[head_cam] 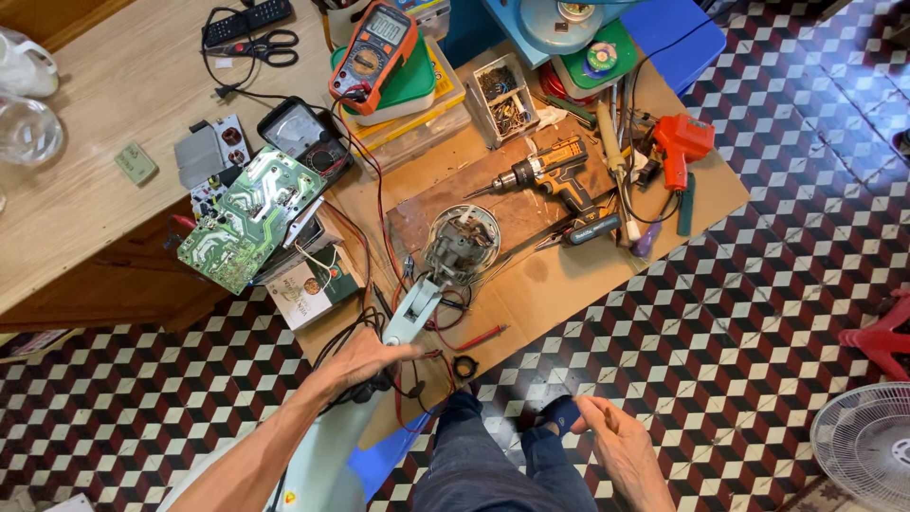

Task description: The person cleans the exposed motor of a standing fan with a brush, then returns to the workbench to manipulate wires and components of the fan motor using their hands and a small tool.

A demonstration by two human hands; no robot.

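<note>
On the cardboard sheet [569, 284] ahead of you lies a cordless drill [555, 175], with an orange glue gun [681, 144] near its right. An orange multimeter [373, 55] rests on a green-lidded box [417, 81] at the top. To your left, a green circuit board [248, 218] leans over the edge of the wooden counter [104, 133], where you also find black scissors [270, 47] and a remote control [246, 21]. A white fan [867, 446] stands on the checkered floor [758, 313] at lower right, just below a red stool [886, 332].

Bright even daylight, soft shadows, wide-angle edge distortion.
</note>
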